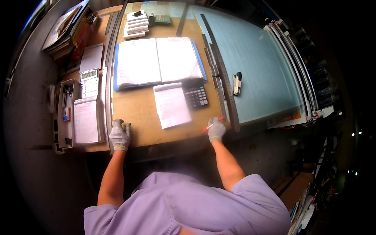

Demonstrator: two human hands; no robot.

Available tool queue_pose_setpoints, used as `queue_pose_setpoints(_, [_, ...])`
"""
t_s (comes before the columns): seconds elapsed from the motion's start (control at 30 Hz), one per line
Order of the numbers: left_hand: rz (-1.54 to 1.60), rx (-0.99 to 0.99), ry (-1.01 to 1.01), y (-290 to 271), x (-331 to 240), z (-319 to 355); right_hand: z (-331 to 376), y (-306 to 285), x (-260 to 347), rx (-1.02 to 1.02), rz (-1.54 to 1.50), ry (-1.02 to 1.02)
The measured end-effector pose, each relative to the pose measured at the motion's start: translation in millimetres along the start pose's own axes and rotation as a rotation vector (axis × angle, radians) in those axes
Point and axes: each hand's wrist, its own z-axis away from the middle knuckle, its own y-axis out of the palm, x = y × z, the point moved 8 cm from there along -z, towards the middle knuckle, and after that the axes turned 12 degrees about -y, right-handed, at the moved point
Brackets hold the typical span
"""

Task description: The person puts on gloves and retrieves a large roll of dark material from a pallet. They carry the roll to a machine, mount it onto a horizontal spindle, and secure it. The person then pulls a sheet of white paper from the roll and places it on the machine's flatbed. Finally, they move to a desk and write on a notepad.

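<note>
My left hand (120,135), in a light knitted glove, rests at the near left edge of the wooden tabletop (137,113). Its thumb stands apart from the fingers, and nothing is held in it. Near the front right, my gloved right hand (217,130) is closed around a red pen (207,128), which sticks out on both sides. Between the hands and a little farther off lies a notepad (174,107) with handwriting. A black calculator (197,96) touches its right side. Beyond them an open ledger (137,62) lies in a blue cover.
Long metal rulers (225,82) run beside a blue-green glass surface (262,62), where a stapler (237,83) lies. On the left are a white calculator (89,84), another notepad (87,121) and a narrow box (66,113). Stacked small pads (136,27) sit at the back.
</note>
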Motion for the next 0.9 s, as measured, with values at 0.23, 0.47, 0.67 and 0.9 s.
queue_pose_setpoints(0.23, [-0.107,0.080,-0.084,10.0,7.8,-1.6,-5.2,3.5,-3.4,0.050,0.068,0.003])
queue_pose_setpoints(0.47, [-0.403,0.107,-0.012,22.7,6.7,-2.6,-9.7,3.8,-6.8,0.114,0.051,0.094])
queue_pose_setpoints(0.67, [-0.470,0.081,0.037,23.6,-3.0,-4.0,-14.0,2.8,-9.8,0.140,0.061,0.142])
queue_pose_setpoints(0.9, [-0.453,0.069,0.025,24.2,-3.7,-6.3,-17.9,-0.4,-9.3,0.098,0.065,0.139])
